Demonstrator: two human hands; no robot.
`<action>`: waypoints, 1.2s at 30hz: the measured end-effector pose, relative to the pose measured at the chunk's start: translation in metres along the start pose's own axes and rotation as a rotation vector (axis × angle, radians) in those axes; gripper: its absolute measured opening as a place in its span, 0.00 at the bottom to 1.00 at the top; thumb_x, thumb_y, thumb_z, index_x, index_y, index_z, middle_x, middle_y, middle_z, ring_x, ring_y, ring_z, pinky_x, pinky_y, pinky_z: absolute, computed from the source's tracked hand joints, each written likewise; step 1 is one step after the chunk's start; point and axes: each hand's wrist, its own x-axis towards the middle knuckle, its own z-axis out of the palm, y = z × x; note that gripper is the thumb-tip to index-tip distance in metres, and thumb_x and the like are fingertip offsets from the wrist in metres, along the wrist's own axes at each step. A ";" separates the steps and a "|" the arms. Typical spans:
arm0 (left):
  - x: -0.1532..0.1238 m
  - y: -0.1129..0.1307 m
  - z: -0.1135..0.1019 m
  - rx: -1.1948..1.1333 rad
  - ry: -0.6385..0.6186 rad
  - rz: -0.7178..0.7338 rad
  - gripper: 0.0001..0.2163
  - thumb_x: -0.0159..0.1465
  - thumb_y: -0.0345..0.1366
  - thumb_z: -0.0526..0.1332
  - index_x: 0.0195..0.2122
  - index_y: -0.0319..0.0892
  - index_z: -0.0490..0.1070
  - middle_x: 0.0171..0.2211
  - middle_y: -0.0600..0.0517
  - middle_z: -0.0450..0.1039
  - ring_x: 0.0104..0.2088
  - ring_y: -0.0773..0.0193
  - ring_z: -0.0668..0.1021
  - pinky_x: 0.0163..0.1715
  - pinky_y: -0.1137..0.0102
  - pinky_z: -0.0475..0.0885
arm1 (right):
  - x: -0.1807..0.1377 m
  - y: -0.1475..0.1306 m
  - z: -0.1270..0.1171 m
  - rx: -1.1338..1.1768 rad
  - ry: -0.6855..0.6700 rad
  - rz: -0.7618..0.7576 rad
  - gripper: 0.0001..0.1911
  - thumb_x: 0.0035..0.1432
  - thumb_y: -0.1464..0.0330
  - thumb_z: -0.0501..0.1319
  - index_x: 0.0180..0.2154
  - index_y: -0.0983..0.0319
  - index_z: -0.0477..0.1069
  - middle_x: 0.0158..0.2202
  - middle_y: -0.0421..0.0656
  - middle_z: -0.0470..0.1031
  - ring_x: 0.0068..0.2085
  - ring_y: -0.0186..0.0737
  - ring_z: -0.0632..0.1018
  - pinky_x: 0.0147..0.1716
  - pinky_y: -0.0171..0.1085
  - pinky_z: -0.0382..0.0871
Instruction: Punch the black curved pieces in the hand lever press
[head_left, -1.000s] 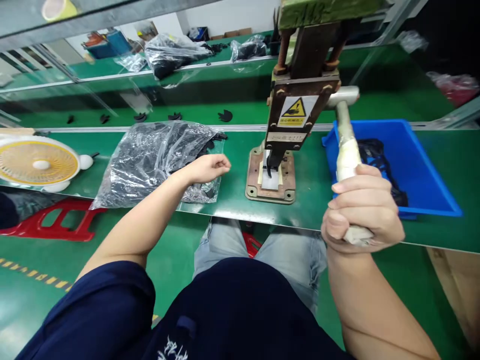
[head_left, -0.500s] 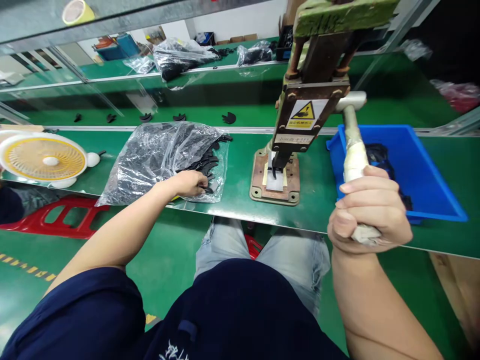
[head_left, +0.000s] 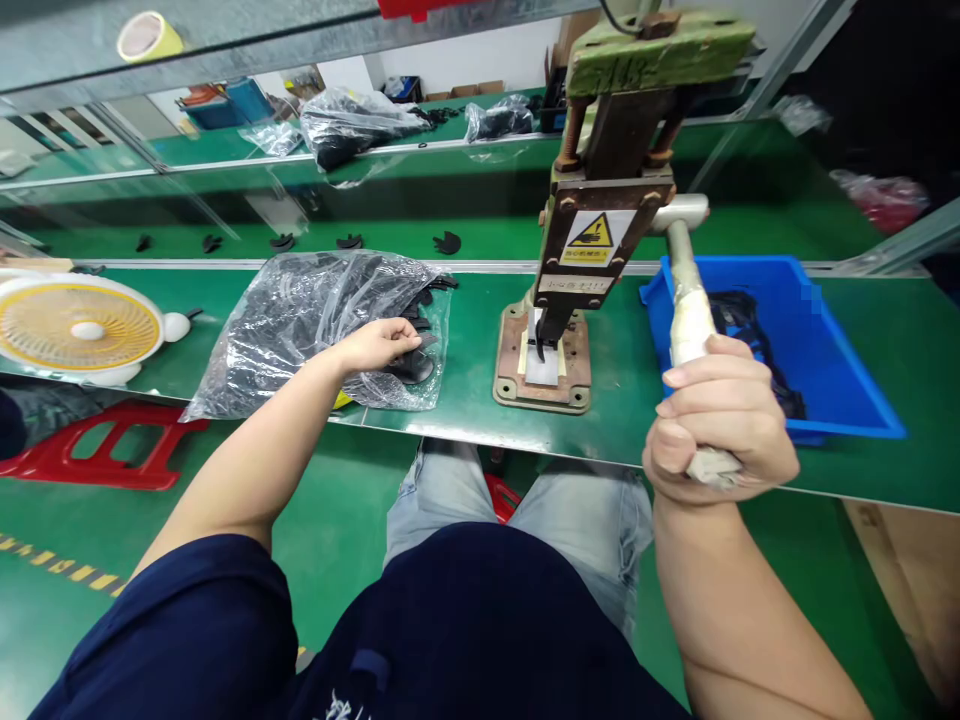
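My left hand (head_left: 381, 345) is closed in a pinch over the mouth of a clear plastic bag (head_left: 247, 340) full of black curved plastic parts (head_left: 414, 368). A thin dark edge of a black plastic part (head_left: 429, 341) shows at its fingertips. My right hand (head_left: 724, 420) wraps round the taped lever (head_left: 688, 315) of a green and brown hand press (head_left: 626, 140). Under the press's ram, a small black hooked piece (head_left: 540, 348) stands over a pale metal plate (head_left: 543, 370) on the bolted base (head_left: 510, 365).
Right of the press stands a blue bin (head_left: 847, 370) with black items inside. A white and yellow fan (head_left: 82, 330) lies at the left. Several black parts (head_left: 448, 242) are spaced along the back ledge. A red stool (head_left: 112, 445) is below left.
My left hand has risen slightly from the pile of parts, fingertips still together. My right hand stays on the lever. The whole view has shifted a little.
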 end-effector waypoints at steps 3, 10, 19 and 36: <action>0.000 0.003 0.005 0.089 0.103 0.047 0.19 0.61 0.55 0.71 0.38 0.43 0.79 0.22 0.57 0.68 0.22 0.68 0.68 0.23 0.72 0.61 | 0.000 -0.001 0.000 -0.001 -0.001 -0.001 0.16 0.60 0.61 0.67 0.24 0.57 0.66 0.24 0.32 0.73 0.36 0.37 0.82 0.56 0.57 0.77; 0.000 0.011 0.025 -0.025 0.112 0.109 0.22 0.66 0.57 0.67 0.47 0.44 0.77 0.35 0.51 0.82 0.31 0.63 0.82 0.31 0.71 0.74 | 0.001 -0.003 0.000 -0.003 -0.008 -0.003 0.16 0.60 0.62 0.67 0.25 0.57 0.66 0.24 0.33 0.73 0.36 0.37 0.81 0.57 0.57 0.77; 0.017 0.028 0.070 -0.448 0.134 0.092 0.24 0.57 0.45 0.79 0.47 0.41 0.71 0.27 0.57 0.77 0.25 0.68 0.80 0.30 0.72 0.78 | 0.001 -0.004 0.000 0.000 -0.017 -0.009 0.14 0.60 0.63 0.67 0.26 0.56 0.65 0.24 0.33 0.72 0.36 0.37 0.81 0.57 0.57 0.77; 0.073 0.084 0.143 -0.402 -0.056 0.021 0.13 0.66 0.37 0.75 0.37 0.40 0.70 0.23 0.53 0.78 0.22 0.67 0.81 0.23 0.76 0.74 | 0.001 -0.004 -0.003 -0.017 -0.039 -0.004 0.12 0.58 0.64 0.66 0.27 0.56 0.66 0.24 0.33 0.72 0.35 0.39 0.81 0.56 0.59 0.76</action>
